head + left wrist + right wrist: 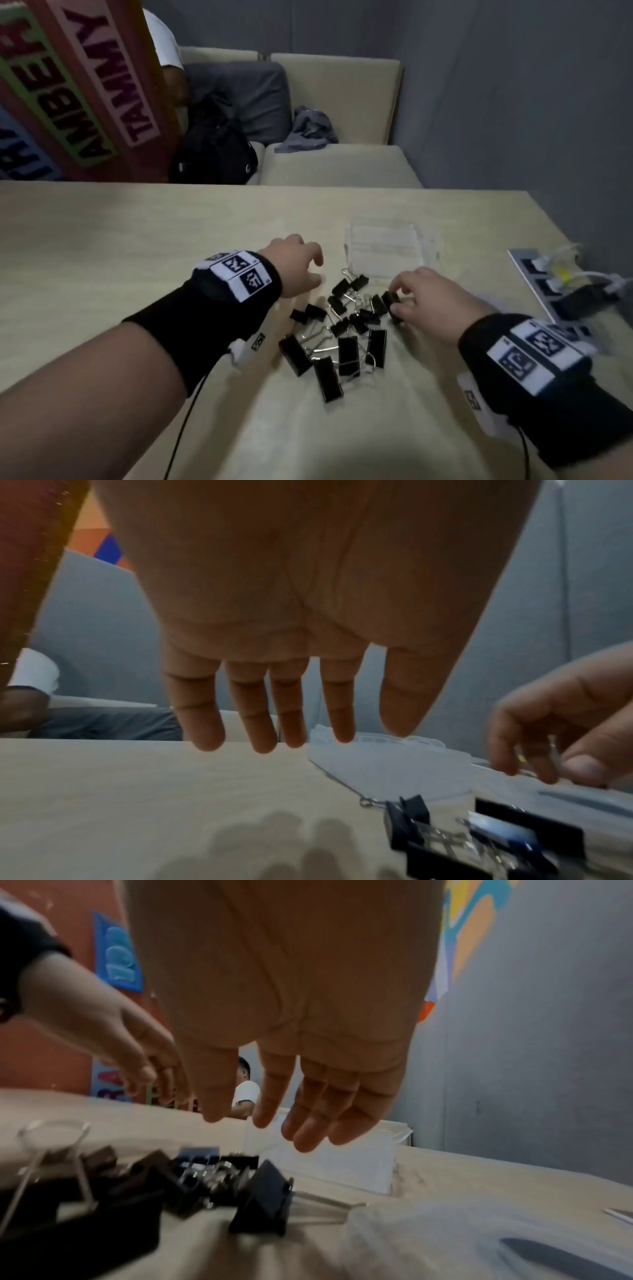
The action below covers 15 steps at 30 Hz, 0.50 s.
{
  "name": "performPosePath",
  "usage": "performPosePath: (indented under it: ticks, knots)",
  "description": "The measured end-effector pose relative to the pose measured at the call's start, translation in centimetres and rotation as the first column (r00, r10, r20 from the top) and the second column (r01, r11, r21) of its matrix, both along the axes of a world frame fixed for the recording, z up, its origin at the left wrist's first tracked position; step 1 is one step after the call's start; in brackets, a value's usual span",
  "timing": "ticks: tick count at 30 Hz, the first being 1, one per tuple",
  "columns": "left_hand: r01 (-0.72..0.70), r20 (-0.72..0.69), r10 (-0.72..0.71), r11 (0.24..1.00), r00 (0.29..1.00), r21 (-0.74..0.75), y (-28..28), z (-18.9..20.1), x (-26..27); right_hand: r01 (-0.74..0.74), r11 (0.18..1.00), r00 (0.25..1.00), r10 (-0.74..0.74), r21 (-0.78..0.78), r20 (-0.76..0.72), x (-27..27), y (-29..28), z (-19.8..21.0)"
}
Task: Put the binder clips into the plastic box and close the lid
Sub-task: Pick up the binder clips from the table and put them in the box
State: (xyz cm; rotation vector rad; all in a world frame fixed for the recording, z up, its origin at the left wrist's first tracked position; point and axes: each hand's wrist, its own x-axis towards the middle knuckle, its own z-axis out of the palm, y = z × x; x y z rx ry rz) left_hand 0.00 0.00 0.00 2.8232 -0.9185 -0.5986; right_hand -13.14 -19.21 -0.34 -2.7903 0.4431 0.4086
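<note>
I am positioning both hands over the pile of binder clips (342, 329) lying loose on the surface (102, 240), with the plastic box (387, 246) standing just beyond the pile, nearer my right side. My left hand (294, 263) is hovering at the pile's left edge with its fingers (263, 712) extended and relaxed, holding nothing; the nearest clips lie below and to the right of the fingertips. My right hand (431, 305) is reaching in at the pile's right edge, fingers loosely spread, tips beside one clip (390, 299); from the wrist view no clip is gripped, though in the head view I cannot tell whether a fingertip is touching it. For a clean pick, I judge that pinching one clip by its black body, not its wire handles, is advisable, since the handles are interlocking and could drag neighbours along. The box lid's position is not readable in its clear plastic.
</note>
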Motion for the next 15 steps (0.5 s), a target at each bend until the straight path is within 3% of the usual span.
performPosePath:
  ticks: [3,9,15]
  knots:
    - [0.062,0.077,-0.063,0.998,0.995,0.015,-0.9,-1.1,-0.6,-0.053,0.995,0.998,0.05,-0.09,-0.03,0.2,0.8,-1.8]
    - [0.104,0.123,-0.099,0.994,0.987,-0.035,-3.4,-2.3,-2.0,0.052,0.975,0.995,-0.07,-0.216,-0.076,0.0,2.3,-3.6]
    - [0.153,0.094,-0.16,0.985,0.983,0.08,-5.8,-2.7,-2.3,-0.009,0.967,0.991,-0.025,-0.254,-0.131,0.4,2.2,-3.0]
